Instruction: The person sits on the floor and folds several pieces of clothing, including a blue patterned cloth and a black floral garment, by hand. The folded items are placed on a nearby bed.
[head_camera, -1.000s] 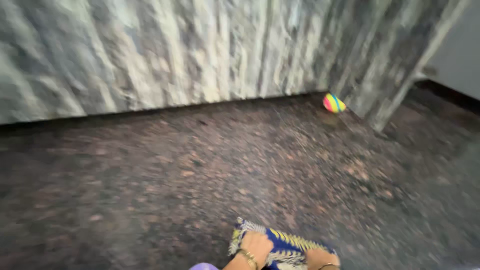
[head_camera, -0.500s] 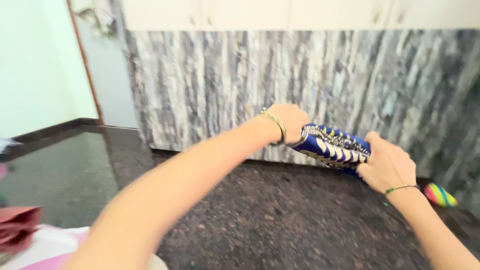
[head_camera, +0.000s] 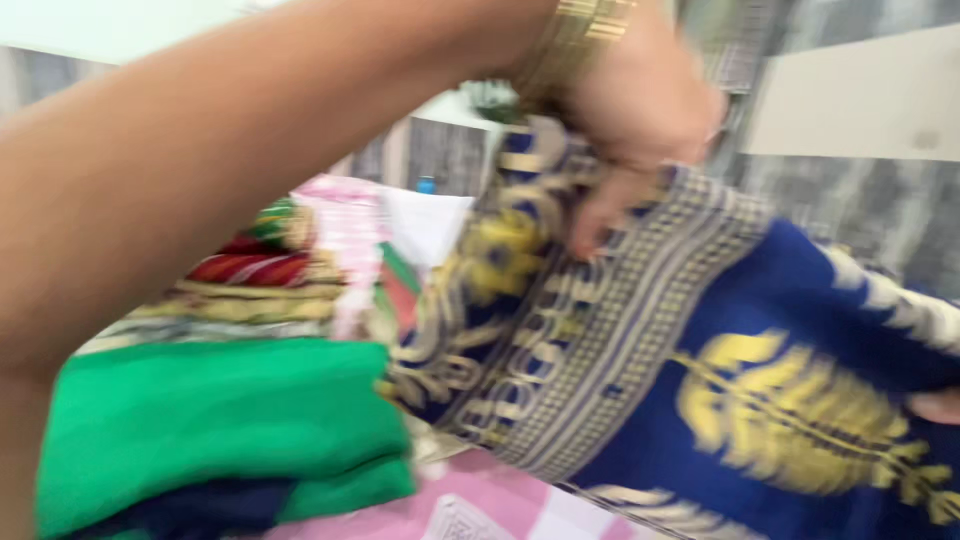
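green folded cloth (head_camera: 220, 420), red striped fabric (head_camera: 245, 268)

You get bright, soft, even light with no hard shadows and no glare. Motion blur smears the whole view: your left forearm (head_camera: 200, 170) is a soft mass up close, and the blue and gold cloth (head_camera: 700, 400) loses its pattern edges.

You have no packages, labels, signs or screens in front of you here; the blurred view holds only folded and draped cloth, and nothing printed or boxed shows anywhere among it.
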